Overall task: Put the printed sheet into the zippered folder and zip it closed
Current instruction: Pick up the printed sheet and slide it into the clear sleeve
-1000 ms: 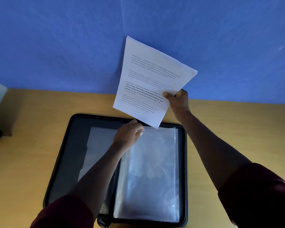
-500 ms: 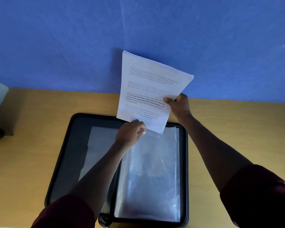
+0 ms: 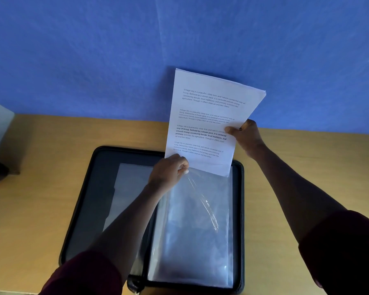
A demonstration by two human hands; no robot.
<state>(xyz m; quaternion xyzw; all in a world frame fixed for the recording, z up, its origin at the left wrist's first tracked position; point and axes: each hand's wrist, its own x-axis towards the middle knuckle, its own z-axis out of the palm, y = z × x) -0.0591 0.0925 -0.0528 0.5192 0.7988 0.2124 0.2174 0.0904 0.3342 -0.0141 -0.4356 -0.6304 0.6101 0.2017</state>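
- Lying open and flat on the wooden table (image 3: 41, 188), the black zippered folder (image 3: 90, 199) shows that the first step is done: its zip is undone all the way round the rim that can be seen.
- On the folder's left half sits a dark inner panel with a pale clear pocket (image 3: 128, 188) on it, empty as far as the view shows.
- The left hand (image 3: 168, 173) is closed in a pinch on the top edge of a clear plastic sleeve (image 3: 198, 220), lifting that edge so the mouth of the sleeve gapes; the film is creased where it is pulled up.
- The printed sheet (image 3: 209, 116) stands nearly upright over the folder's far edge, tilted a little, its bottom edge just at or just inside the sleeve's mouth; I cannot tell for sure whether it has entered.
- The right hand (image 3: 245, 137) grips the sheet's right edge about halfway up, thumb on the printed face and fingers behind.
- What is left, as I judge it: sliding the sheet down until it is wholly within the sleeve, letting go with both hands, folding the left half over the right, and running the zip round.
- The zip pull seems to be the dark tab (image 3: 134, 284) at the near edge of the spine, though it is too small to be certain.
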